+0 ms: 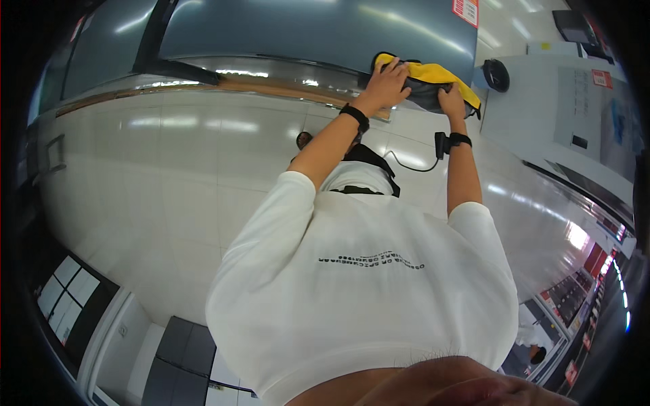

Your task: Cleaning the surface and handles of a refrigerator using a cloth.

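Note:
A yellow and dark-grey cloth (435,73) lies bunched over the near right corner of a glossy blue-grey panel (304,35), partly past its edge. My left hand (387,85) is on the cloth's left part, fingers spread over the yellow side and thumb by the grey side. At the cloth's right part, my right hand (453,101) pinches its grey near edge between thumb and fingers. Both wrists wear black bands; a small black device (441,145) with a cable sits at the right one.
Right of the panel stands a white appliance (528,111) with labels, a round black-topped object (495,75) by its edge. Pale floor tiles (188,152) extend to the left. Dark-grey cabinets (185,350) are at lower left. Another person (533,350) is far off at lower right.

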Demonstrator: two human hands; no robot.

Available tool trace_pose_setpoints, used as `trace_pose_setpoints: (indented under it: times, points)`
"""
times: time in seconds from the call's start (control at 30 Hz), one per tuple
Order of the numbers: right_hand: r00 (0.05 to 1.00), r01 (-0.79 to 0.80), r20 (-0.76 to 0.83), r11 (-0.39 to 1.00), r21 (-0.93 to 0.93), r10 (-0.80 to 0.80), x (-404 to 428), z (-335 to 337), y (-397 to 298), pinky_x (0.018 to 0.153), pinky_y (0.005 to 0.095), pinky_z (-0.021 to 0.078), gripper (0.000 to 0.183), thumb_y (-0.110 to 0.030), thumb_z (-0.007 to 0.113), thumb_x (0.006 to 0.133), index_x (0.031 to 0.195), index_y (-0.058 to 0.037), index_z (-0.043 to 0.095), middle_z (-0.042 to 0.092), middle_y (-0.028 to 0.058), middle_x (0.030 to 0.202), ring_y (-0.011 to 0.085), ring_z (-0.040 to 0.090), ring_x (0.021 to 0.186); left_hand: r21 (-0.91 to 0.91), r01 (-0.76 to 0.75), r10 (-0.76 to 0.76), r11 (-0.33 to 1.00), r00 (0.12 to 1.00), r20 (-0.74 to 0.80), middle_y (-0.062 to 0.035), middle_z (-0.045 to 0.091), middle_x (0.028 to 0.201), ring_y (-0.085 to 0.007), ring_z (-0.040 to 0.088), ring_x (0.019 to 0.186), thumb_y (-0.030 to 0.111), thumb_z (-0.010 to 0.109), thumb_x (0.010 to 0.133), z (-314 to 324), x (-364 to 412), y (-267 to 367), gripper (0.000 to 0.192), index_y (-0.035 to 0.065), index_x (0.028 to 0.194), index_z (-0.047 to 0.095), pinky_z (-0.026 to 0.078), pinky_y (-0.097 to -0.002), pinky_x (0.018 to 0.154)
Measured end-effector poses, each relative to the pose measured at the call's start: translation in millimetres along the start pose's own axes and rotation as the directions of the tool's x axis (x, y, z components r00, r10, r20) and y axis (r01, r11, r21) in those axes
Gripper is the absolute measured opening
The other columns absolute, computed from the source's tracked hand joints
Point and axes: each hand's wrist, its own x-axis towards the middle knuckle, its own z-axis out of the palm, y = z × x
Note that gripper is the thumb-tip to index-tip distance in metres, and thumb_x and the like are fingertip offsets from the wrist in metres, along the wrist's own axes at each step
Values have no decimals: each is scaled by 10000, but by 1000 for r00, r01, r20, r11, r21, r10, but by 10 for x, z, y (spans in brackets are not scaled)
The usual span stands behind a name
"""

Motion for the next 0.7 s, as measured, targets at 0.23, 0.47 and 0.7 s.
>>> trace_pose_setpoints:
  times: [0.23,0.47,0.7]
  points:
    - [933,292,241,954,-64,-269,-79,59,-486,928,450,456,630,-198,765,634,1176,-30,490,604,210,1144,398,572,1103,-77,31,-29,997,999,28,-38,374,1503,-249,284,1422,304,594,872,-468,-463,-502,419,109,1238,540,202,-496,1140]
    - [683,719,236,694,-46,-692,-126,502,-1634,885,458,476,643,-207,814,612,1143,-51,487,612,182,1093,387,568,1068,333,61,-50,941,998,-42,-47,372,1503,-244,334,1397,113,632,749,-1162,-852,-1432,639,180,1361,462,277,-490,1116]
    - [667,732,-104,675,-94,-738,-864,968,-2488,808,478,462,452,-193,711,756,1172,-138,544,626,71,1031,274,586,1047,448,298,-253,843,954,-158,-105,310,1528,-315,303,1403,142,663,758,-1590,-1052,-2057,716,161,1418,384,269,-554,1098]
